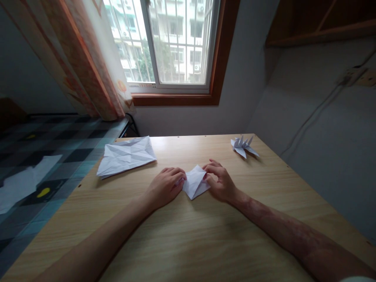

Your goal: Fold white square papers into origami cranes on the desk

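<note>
A small piece of folded white paper (194, 181) lies on the wooden table between my two hands. My left hand (169, 182) is closed on its left corner, the fingertips curled over the edge. My right hand (219, 181) pinches the right side, thumb and forefinger at a raised flap; the other fingers stick out behind. The paper has a diamond-shaped upper layer with a lower layer showing at the right. Parts of both side corners are hidden under my fingers.
Creased white sheets (127, 156) lie at the table's back left. Several folded paper pieces (243, 146) with pointed tips stand at the back right. Left of the table (182, 243) is a bed with a checked cover (67, 145) and loose paper (22, 184). A window (179, 43) is behind.
</note>
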Available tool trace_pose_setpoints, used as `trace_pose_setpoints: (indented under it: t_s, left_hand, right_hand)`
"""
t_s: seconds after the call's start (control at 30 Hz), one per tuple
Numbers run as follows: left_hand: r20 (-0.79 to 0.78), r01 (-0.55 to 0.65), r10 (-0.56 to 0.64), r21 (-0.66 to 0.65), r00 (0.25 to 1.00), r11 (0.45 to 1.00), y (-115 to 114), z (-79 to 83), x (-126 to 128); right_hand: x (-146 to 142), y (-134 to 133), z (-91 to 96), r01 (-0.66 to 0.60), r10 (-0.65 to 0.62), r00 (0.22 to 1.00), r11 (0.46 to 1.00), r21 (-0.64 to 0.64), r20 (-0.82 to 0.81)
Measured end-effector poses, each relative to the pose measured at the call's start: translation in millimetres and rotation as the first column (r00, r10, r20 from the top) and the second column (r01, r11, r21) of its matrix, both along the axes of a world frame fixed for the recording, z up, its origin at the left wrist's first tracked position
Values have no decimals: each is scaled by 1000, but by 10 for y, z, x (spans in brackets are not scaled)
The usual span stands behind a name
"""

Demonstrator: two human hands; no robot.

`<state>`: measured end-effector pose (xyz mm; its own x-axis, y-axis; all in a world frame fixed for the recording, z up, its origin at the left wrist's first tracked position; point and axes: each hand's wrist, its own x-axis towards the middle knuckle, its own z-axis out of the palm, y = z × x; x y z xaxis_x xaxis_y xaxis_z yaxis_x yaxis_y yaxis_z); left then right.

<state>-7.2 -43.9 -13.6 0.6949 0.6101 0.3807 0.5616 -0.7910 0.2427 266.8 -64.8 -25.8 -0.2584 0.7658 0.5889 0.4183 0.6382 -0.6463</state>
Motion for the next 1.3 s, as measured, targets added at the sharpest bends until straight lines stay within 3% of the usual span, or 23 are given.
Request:
trace_pose_setpoints:
  t_s: [0.27,0.4,0.5,0.63,0.8,1.0,1.13,1.3]
  left_hand:
    - [110,-41,47,-55,993,998,-33,23,-13]
    - [201,-65,103,-187,974,980,-73,118,-50]
    - [187,-55,92,-195,978,979,-86,161,-39]
    - [151,-89,114,-165,982,982,-64,143,13]
    - [241,10,35,-183,970,983,-9,99,11]
    - [288,15,63,-260,956,965,12,78,-16]
    - [267,36,38,-265,963,964,17,83,-9]
    - [203,49,-2,-230,979,972,16,89,-1]
  right_hand:
    - [-101,-95,96,-276,253,908,961,24,333]
    - [-87,-94,129,-294,266,879,956,9,397]
    - [-74,-100,152,-293,269,865,956,-8,423]
    - [-76,-109,169,-269,249,873,963,-10,419]
    - [-99,-112,131,-253,220,881,967,24,420]
    - [-102,-92,3,-62,52,954,998,24,296]
    - [-81,-46,-33,18,-35,980,996,89,197]
    - [-68,-13,-7,-8,9,994,1000,-18,106]
